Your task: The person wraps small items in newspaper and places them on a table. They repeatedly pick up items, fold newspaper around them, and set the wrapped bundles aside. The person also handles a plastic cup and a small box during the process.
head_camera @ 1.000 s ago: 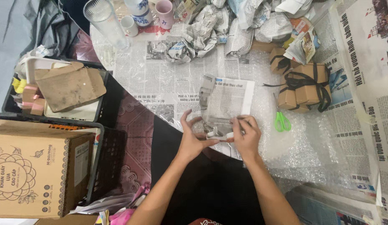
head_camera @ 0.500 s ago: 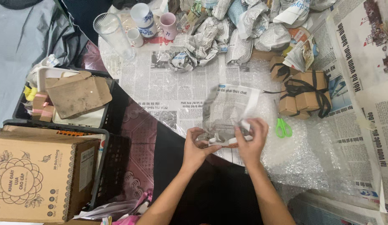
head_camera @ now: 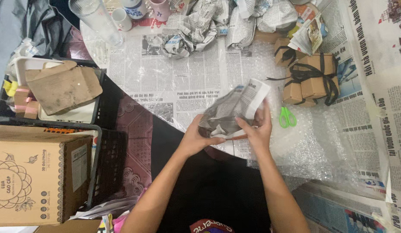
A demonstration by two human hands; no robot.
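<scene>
Both hands grasp newspaper-wrapped bundle (head_camera: 232,113) above table edge: left hand (head_camera: 196,139) cups underside for support, right hand (head_camera: 257,127) pinches fold closed. Green scissors (head_camera: 287,117) nearby.

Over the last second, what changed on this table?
The newspaper sheet, first lying flat, was gathered up and lifted by the left hand and right hand, which now clasp it as a bundle. The green scissors and tied cardboard boxes stayed put.
</scene>
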